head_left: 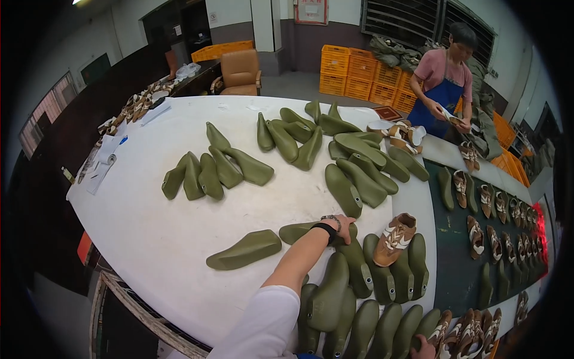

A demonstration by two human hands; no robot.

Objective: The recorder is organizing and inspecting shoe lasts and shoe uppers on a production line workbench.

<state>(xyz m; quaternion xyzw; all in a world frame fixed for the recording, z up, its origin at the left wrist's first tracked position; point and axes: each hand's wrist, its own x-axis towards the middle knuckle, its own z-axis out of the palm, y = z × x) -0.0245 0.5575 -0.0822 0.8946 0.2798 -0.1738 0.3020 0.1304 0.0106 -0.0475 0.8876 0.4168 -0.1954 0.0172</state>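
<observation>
My left hand (342, 226) reaches out over the white table, a bracelet and a black band at its wrist. Its fingers are closed around the end of a green shoe last (357, 263), beside another green last (296, 232) that lies partly behind the wrist. At the lower edge my right hand (423, 348) shows only in part, its fingers against a green last (426, 328) at the end of a row. A brown and white sneaker (395, 240) rests on top of the lasts right of my left hand. One more last (245, 250) lies apart on the left.
More lasts (209, 176) lie in groups across the white table (149, 233). On the right, a dark green conveyor (451, 239) carries shoes and lasts. A co-worker (442, 84) handles a shoe at the far right. Orange crates (347, 69) stand behind; sneakers (469, 335) cluster at lower right.
</observation>
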